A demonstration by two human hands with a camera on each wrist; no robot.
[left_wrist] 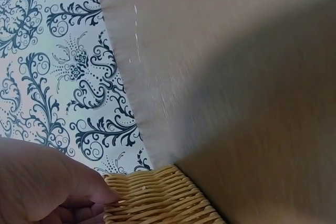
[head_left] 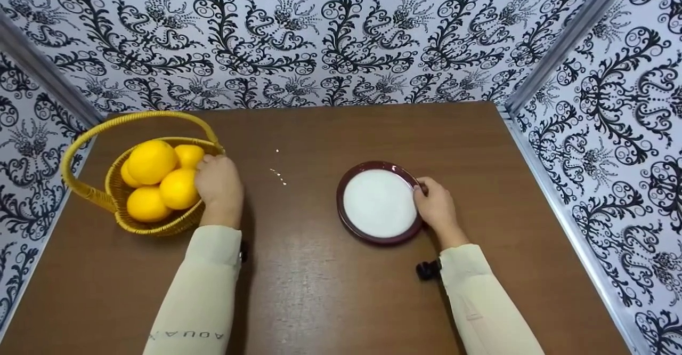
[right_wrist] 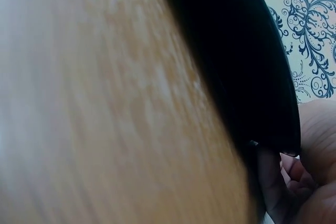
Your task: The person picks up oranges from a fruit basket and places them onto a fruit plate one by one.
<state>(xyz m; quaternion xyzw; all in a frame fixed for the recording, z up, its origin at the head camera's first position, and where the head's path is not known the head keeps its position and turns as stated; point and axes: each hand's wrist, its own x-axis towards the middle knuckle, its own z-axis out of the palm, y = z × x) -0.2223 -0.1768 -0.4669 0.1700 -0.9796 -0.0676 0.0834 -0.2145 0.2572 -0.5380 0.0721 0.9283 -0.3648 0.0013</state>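
Note:
A yellow wicker basket (head_left: 160, 231) with a tall hooped handle stands at the left and holds several round yellow-orange fruits, likely oranges (head_left: 153, 162). At its right rim my left hand (head_left: 219, 184) grips the wicker, fingertips beside the fruit. In the left wrist view, the thumb presses the outside of the woven wall (left_wrist: 157, 195). Right of the table's middle is a plate (head_left: 379, 203) with a white centre and dark red rim. My right hand (head_left: 438, 206) pinches its right edge. From the right wrist, the plate's underside (right_wrist: 241, 61) looks black, with fingers at its edge.
The brown wooden table (head_left: 303, 280) lies between patterned walls (head_left: 298, 35) at the back and sides. Small pale specks (head_left: 278, 175) show on the tabletop between basket and plate. A metal edge strip (head_left: 565, 211) runs along the right side.

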